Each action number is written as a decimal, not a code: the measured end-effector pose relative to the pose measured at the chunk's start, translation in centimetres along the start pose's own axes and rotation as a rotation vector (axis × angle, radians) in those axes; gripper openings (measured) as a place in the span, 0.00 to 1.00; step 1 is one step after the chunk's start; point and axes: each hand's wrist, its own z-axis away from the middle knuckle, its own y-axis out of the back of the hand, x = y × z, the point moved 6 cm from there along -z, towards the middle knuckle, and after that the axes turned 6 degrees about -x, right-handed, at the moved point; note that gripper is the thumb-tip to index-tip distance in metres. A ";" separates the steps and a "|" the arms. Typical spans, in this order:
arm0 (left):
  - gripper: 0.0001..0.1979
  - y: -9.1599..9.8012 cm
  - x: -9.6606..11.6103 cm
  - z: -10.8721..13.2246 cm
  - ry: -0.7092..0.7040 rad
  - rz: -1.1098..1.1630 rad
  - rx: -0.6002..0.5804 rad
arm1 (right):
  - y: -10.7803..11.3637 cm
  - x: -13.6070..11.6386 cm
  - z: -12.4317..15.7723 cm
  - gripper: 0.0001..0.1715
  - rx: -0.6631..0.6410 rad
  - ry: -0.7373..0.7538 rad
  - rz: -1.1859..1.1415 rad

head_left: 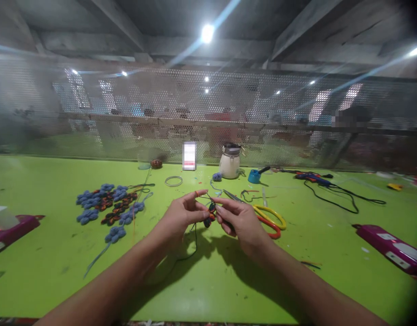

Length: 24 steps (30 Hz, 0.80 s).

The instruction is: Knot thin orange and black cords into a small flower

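At the middle of the green table [191, 294], a small dark crochet flower [209, 220] with orange flecks is held between my two hands. My left hand [183, 213] pinches its left side, with the index finger raised and a dark yarn strand running from it. My right hand [240, 222] closes its thumb and fingers on the flower's right side; whether it also holds a hook is hidden. A dark yarn tail [196, 240] hangs below onto the table. Beyond my right hand lie scissors [279, 217] with yellow and orange handles, partly covered by it.
Blue crochet flowers [88, 216] and dark orange ones [116, 212] lie to the left. Behind stand a phone [189, 156], a white jug [229, 165] and a teal pot [254, 176]. A corded glue gun [312, 178] and a purple power strip [392, 246] are at the right.
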 end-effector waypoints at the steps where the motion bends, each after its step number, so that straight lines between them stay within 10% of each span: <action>1: 0.32 0.2 -0.1 0.0 0.032 0.040 -0.005 | 0.1 -0.1 0.0 0.21 -0.003 0.010 0.022; 24: 0.18 0.9 0.5 0.1 0.113 0.025 -0.060 | 0.9 -3.0 0.1 0.17 -0.306 0.084 0.554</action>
